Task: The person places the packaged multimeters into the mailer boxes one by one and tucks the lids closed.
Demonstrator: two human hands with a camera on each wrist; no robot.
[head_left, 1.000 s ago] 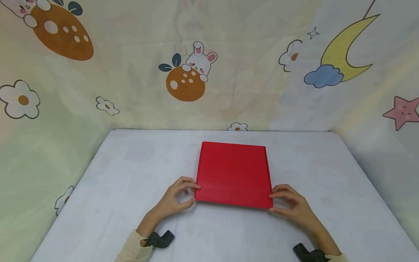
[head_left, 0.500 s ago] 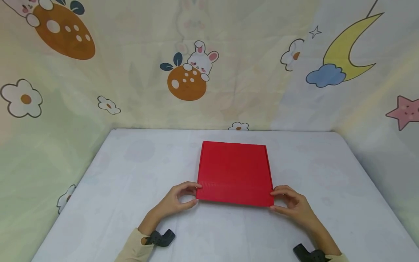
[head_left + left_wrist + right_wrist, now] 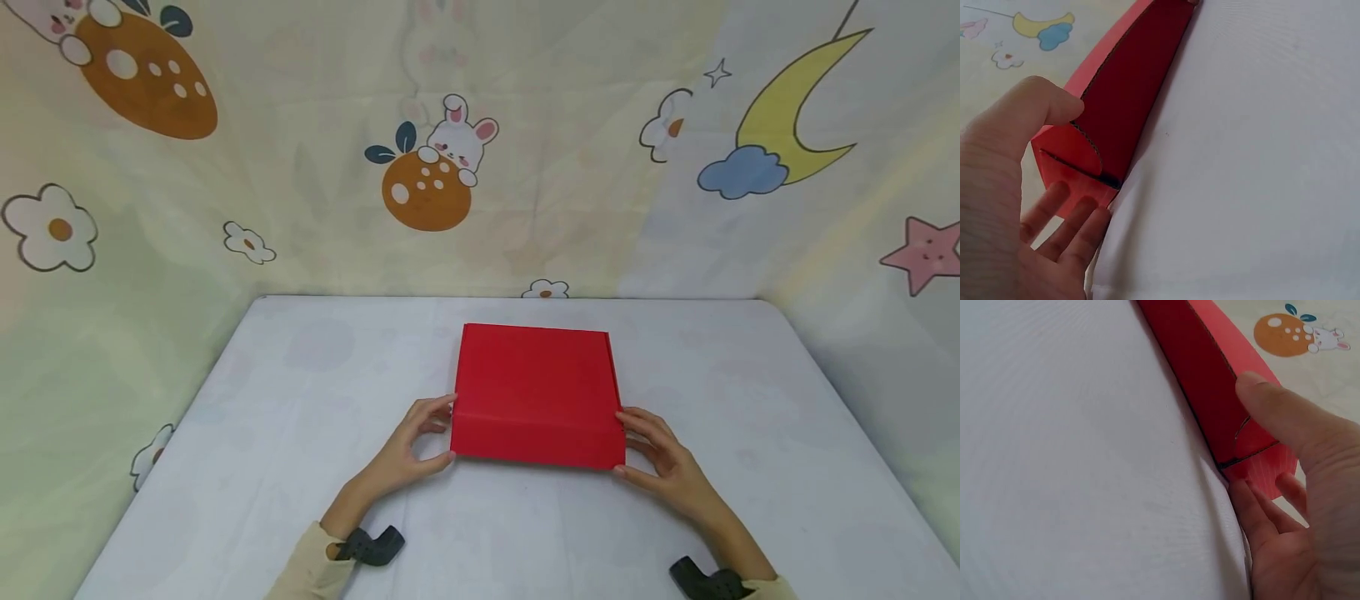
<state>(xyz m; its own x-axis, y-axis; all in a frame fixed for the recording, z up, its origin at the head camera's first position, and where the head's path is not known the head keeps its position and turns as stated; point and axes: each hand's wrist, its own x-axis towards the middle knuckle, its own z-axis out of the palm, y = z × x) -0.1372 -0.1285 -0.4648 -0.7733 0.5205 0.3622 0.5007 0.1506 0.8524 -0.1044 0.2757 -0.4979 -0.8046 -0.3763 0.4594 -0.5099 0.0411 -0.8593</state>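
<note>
A flat red cardboard box (image 3: 536, 375) lies at the middle of the table, its top down and a crease running across near the front. My left hand (image 3: 396, 460) holds its front left corner. In the left wrist view, that thumb rests on the upper front edge while the fingers touch the side wall, beside a rounded flap (image 3: 1079, 147). The front right corner is held the same way by my right hand (image 3: 677, 477); its thumb lies on the upper edge in the right wrist view, fingers against the side. The inside of the box is hidden.
The table (image 3: 315, 358) has a white cloth over it. A patterned fabric backdrop (image 3: 300, 125) surrounds its back and sides. Black wrist mounts (image 3: 371, 546) sit on both forearms.
Fingers of both hands have shifted back along the box's sides, the thumbs staying near the front corners. The ribbed look of the front strip has given way to a crease.
</note>
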